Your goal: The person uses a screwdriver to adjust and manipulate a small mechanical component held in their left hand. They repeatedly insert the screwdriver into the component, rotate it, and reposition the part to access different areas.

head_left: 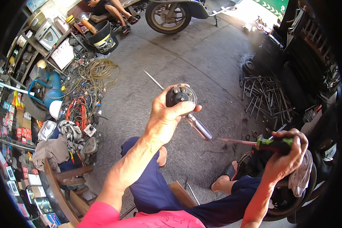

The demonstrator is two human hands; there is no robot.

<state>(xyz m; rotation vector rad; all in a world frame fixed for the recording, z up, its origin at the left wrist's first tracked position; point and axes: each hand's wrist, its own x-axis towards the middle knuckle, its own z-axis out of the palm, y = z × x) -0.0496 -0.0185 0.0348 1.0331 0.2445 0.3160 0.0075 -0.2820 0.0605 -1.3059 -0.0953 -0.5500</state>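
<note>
At right, hand [284, 162] encloses probable screwdriver [266, 144].

I was standing in what looked like a cluttered repair workshop. A motor scooter [184, 13] stood parked across the grey concrete floor [201, 64], near the daylit end, and to the right lay a heap of loose metal rods [260, 100] among dark, grimy clutter. On the left, a coil of yellowish cable or hose [97, 66] and a tangle of orange cable [73, 110] sprawled near a black bucket [109, 45], while small cartons [23, 133] crowded the edge. A green-and-black screwdriver [263, 143], held up over that floor, suited the place as well
</note>
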